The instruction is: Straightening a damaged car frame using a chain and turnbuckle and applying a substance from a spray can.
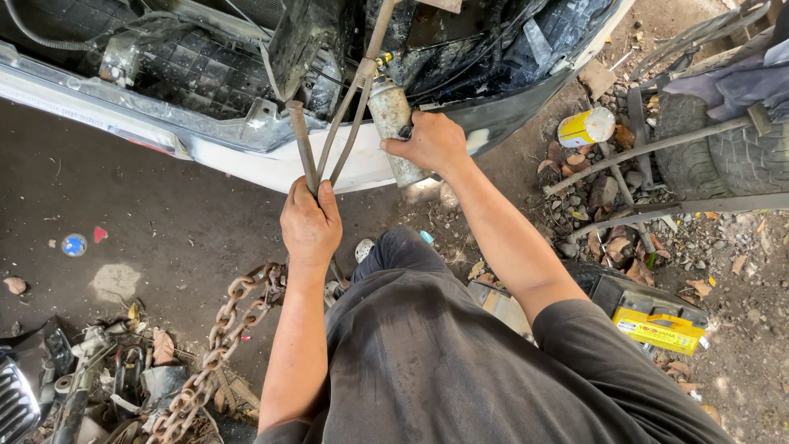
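Observation:
My left hand (310, 224) grips the rusty handles of long metal tongs (333, 140), which reach up to a brass fitting on top of a grimy grey cylinder (393, 123). My right hand (431, 141) is wrapped around the side of that cylinder, holding it upright against the white car bumper (271, 160). Above the bumper the open front of the car shows black plastic parts and cables (205, 66). Where the tongs' tips close on the fitting is partly hidden by dark parts.
A heavy rusty chain (222, 341) lies on the dirt floor at lower left beside scrap parts (82, 386). A yellow-white can (586, 127), stones, iron bars (649, 148), a tyre (731, 156) and a yellow-labelled battery (657, 325) are at right.

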